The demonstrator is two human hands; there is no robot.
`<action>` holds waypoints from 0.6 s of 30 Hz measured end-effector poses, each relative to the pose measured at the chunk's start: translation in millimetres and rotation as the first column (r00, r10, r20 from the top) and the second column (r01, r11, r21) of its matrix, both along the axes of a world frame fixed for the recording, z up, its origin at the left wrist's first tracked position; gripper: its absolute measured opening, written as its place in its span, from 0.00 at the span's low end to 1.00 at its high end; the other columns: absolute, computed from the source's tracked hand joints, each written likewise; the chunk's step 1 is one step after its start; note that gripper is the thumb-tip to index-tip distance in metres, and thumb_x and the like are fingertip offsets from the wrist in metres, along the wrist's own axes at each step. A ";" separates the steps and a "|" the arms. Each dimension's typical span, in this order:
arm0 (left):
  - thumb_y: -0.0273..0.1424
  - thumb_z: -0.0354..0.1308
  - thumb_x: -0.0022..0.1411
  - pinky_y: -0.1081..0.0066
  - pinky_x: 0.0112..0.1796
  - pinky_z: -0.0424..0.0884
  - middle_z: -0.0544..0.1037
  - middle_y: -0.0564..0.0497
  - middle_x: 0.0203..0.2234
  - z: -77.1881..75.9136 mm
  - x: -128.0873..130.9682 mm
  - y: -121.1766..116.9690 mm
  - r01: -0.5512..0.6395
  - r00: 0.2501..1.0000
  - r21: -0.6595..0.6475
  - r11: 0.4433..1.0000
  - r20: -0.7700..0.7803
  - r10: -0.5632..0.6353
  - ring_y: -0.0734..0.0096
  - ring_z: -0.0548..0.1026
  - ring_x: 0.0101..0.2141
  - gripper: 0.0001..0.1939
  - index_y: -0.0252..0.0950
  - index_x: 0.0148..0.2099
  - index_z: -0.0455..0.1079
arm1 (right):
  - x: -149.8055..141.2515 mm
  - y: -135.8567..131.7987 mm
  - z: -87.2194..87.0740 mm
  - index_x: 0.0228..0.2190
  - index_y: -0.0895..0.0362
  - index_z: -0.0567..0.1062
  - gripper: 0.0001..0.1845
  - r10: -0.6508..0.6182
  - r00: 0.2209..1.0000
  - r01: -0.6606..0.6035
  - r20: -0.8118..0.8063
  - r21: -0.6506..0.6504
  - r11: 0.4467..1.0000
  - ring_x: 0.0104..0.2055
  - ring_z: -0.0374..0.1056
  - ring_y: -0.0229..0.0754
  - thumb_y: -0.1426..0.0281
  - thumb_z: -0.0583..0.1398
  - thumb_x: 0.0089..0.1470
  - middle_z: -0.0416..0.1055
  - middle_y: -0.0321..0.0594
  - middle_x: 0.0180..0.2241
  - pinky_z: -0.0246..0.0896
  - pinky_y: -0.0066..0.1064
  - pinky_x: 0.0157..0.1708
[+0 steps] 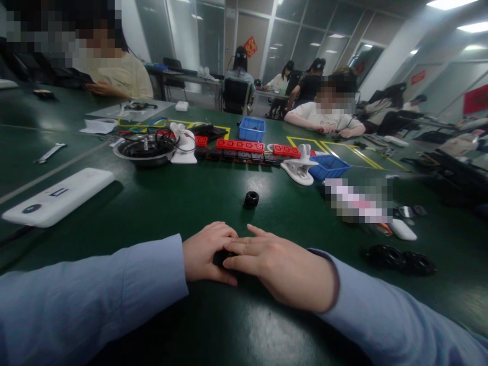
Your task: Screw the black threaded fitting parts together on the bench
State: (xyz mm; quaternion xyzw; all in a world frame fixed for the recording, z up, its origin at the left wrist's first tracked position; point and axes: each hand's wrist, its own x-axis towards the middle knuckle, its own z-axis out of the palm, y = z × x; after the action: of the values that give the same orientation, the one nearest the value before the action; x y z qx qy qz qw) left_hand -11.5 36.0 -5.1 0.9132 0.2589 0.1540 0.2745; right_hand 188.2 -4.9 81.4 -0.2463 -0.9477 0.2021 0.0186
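My left hand [211,252] is curled round a small black object [220,257], its thumb low on the near side. My right hand [276,264] reaches in from the right, thumb and fingers closing on the same object, with the little finger lifted away. Most of the object is covered by my fingers, so its kind cannot be made out. Just beyond my hands a black ring-shaped part [251,200] with a hole through it sits on the green table [183,203]. To the right lie a few more black ring-shaped parts [400,259].
A white power bank-like device [59,198] lies left, near a wrench [50,153]. Further back are a metal bowl [143,158] with black parts, red socket strips [240,146], white clips [300,165] and blue bins [252,129]. A co-worker [324,114] sits across the table.
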 end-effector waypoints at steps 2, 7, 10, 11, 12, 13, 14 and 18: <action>0.54 0.61 0.49 0.56 0.49 0.60 0.71 0.50 0.38 0.2 0.4 0.2 0.014 1.000 0.012 1.000 0.003 -0.014 0.60 0.68 0.40 0.26 0.39 0.41 0.71 | 1.4 2.4 -0.7 0.44 0.57 0.72 0.16 0.024 1.000 -0.024 -0.005 -0.002 1.000 0.56 0.62 0.43 0.81 0.54 0.55 0.69 0.42 0.52 0.40 0.52 0.62; 0.56 0.59 0.50 0.56 0.49 0.60 0.71 0.49 0.37 -0.7 0.4 0.7 0.021 1.000 0.023 1.000 -0.003 -0.021 0.60 0.68 0.41 0.27 0.39 0.41 0.71 | 3.6 5.9 -2.2 0.44 0.56 0.71 0.18 0.052 0.998 -0.052 -0.020 -0.009 0.999 0.58 0.61 0.43 0.82 0.53 0.53 0.69 0.42 0.53 0.37 0.54 0.62; 0.57 0.59 0.50 0.56 0.50 0.60 0.71 0.48 0.39 -1.8 -0.4 0.7 0.020 1.000 0.037 0.999 -0.007 -0.020 0.59 0.68 0.42 0.28 0.39 0.43 0.71 | 4.0 6.0 -2.1 0.45 0.55 0.71 0.20 0.044 0.999 -0.044 -0.032 -0.003 0.999 0.59 0.59 0.44 0.82 0.53 0.52 0.69 0.42 0.52 0.32 0.55 0.63; 0.57 0.58 0.50 0.55 0.50 0.59 0.72 0.48 0.41 -2.0 -0.6 0.6 0.021 1.000 0.040 0.999 -0.007 -0.021 0.58 0.69 0.43 0.29 0.39 0.44 0.71 | 4.0 6.0 -2.0 0.45 0.54 0.71 0.21 0.038 0.999 -0.038 -0.035 0.000 0.999 0.60 0.58 0.44 0.83 0.53 0.51 0.69 0.41 0.52 0.29 0.55 0.63; 0.56 0.58 0.51 0.55 0.51 0.59 0.72 0.48 0.42 -2.0 -0.7 0.5 0.023 1.000 0.039 0.999 -0.008 -0.023 0.58 0.69 0.43 0.29 0.40 0.45 0.70 | 3.9 6.0 -1.8 0.44 0.54 0.71 0.21 0.033 0.999 -0.033 -0.036 -0.001 0.999 0.60 0.58 0.44 0.83 0.53 0.51 0.70 0.40 0.51 0.26 0.56 0.63; 0.56 0.58 0.51 0.55 0.51 0.59 0.72 0.48 0.43 -1.7 -0.6 0.4 0.027 1.000 0.037 0.999 -0.008 -0.027 0.57 0.69 0.44 0.29 0.40 0.46 0.70 | 3.8 5.9 -1.6 0.43 0.53 0.72 0.22 0.031 0.999 -0.031 -0.035 -0.005 0.999 0.60 0.57 0.44 0.84 0.52 0.50 0.70 0.38 0.51 0.23 0.56 0.63; 0.56 0.58 0.51 0.55 0.51 0.59 0.72 0.48 0.44 -1.3 -0.4 0.3 0.031 1.000 0.035 0.999 -0.005 -0.031 0.57 0.69 0.45 0.29 0.40 0.46 0.70 | 3.7 5.9 -1.3 0.41 0.53 0.72 0.22 0.032 0.999 -0.033 -0.036 -0.012 0.999 0.60 0.57 0.44 0.85 0.52 0.49 0.71 0.36 0.51 0.20 0.56 0.63; 0.57 0.58 0.51 0.54 0.51 0.59 0.73 0.48 0.44 0.6 1.0 0.0 0.019 1.000 0.031 0.999 0.016 -0.019 0.56 0.69 0.45 0.30 0.39 0.46 0.71 | 3.3 4.8 0.2 0.39 0.52 0.74 0.22 0.038 0.998 -0.039 -0.043 -0.022 0.999 0.63 0.51 0.43 0.85 0.52 0.48 0.69 0.33 0.53 0.14 0.56 0.62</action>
State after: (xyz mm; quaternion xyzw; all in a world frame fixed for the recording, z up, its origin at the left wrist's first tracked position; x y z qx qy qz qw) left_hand -10.5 36.0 -4.4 0.9185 0.2455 0.1631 0.2637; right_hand 191.5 -0.1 81.6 -0.2238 -0.9493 0.2183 0.0320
